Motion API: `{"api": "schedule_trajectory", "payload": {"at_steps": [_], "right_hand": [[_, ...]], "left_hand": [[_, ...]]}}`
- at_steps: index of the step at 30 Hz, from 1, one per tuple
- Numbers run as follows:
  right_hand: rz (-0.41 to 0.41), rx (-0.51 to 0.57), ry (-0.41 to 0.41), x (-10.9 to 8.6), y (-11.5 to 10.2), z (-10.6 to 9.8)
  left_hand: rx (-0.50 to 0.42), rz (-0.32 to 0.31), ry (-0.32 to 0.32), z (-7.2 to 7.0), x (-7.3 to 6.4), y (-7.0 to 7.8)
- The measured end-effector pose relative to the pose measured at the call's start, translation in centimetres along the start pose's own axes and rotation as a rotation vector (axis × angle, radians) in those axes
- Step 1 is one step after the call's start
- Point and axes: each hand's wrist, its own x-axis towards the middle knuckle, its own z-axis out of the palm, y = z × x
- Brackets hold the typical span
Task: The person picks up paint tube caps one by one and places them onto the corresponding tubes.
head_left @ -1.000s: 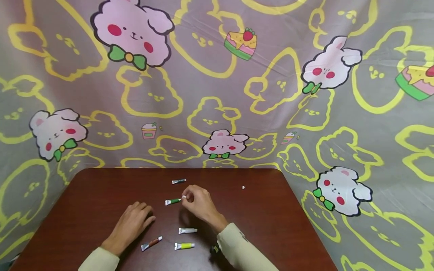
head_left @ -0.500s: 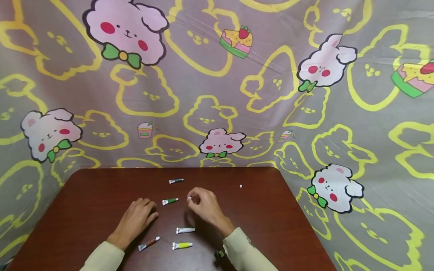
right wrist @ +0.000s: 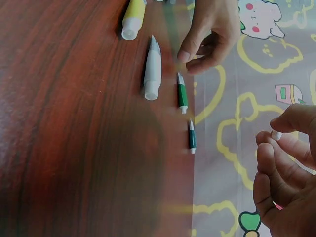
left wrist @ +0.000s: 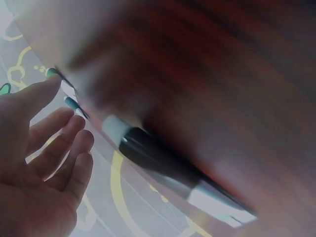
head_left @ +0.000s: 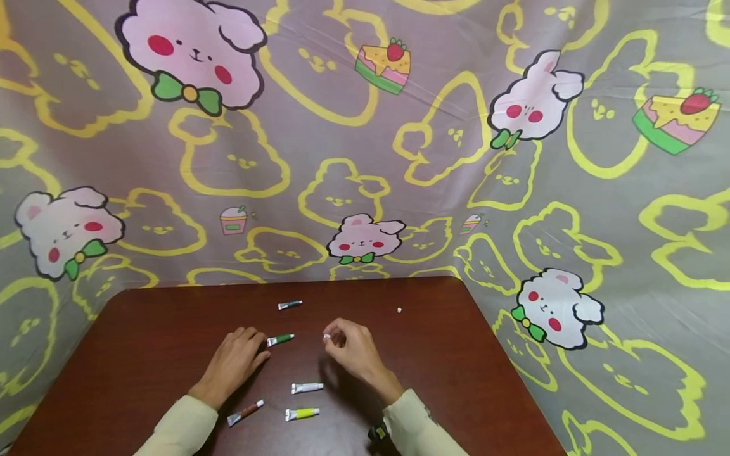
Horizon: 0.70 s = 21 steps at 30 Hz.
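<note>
The right hand [head_left: 360,351] pinches a small white cap [right wrist: 276,135] between thumb and index finger, its other fingers bent in behind, and holds it just above the dark red-brown table [head_left: 456,373], to the right of a green tube [head_left: 281,340] and apart from it. That green tube lies flat between the two hands, its crimped end towards the left hand [head_left: 235,360] and its narrow white tip towards the right. The left hand is palm down with its fingers relaxed and its thumb set apart from them, fingertips just beside the crimped end; whether they touch it I cannot tell. Beyond the green tube, farther from the person, lies a dark teal tube [head_left: 290,305] with a narrow white tip too, and well off to the right sits a small white piece [head_left: 399,310]. Nearer the person lie a white tube [head_left: 307,387] and, just below it, a yellow tube [head_left: 303,414], both pointing their white ends rightward, while a brown tube [head_left: 246,413] lies aslant beside the left forearm. Both arms wear pale sleeves [head_left: 181,423], and a curtain [head_left: 433,247] printed with white rabbits and yellow outlines hangs behind the table
</note>
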Motion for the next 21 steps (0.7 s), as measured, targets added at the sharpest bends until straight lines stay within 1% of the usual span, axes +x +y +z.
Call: {"api": "schedule_trajectory", "payload": {"at_steps": [6, 10, 16, 21], "right_hand": [[-0.013, -0.009, 0.01, -0.7, 0.4, -0.6], [-0.013, -0.019, 0.019, -0.9, 0.6, -0.6], [-0.008, -0.014, 0.027, -1.3, 0.6, -0.8], [-0.011, 0.001, 0.028, -1.6, 0.6, -1.1]], "left_hand": [[-0.005, 0.008, -0.011, 0.8, 0.9, 0.2], [-0.013, 0.016, -0.007, 1.0, 1.2, 0.1], [-0.016, 0.016, -0.023, 1.3, 1.9, 0.0], [-0.022, 0.04, -0.002, 1.7, 2.2, 0.0]]}}
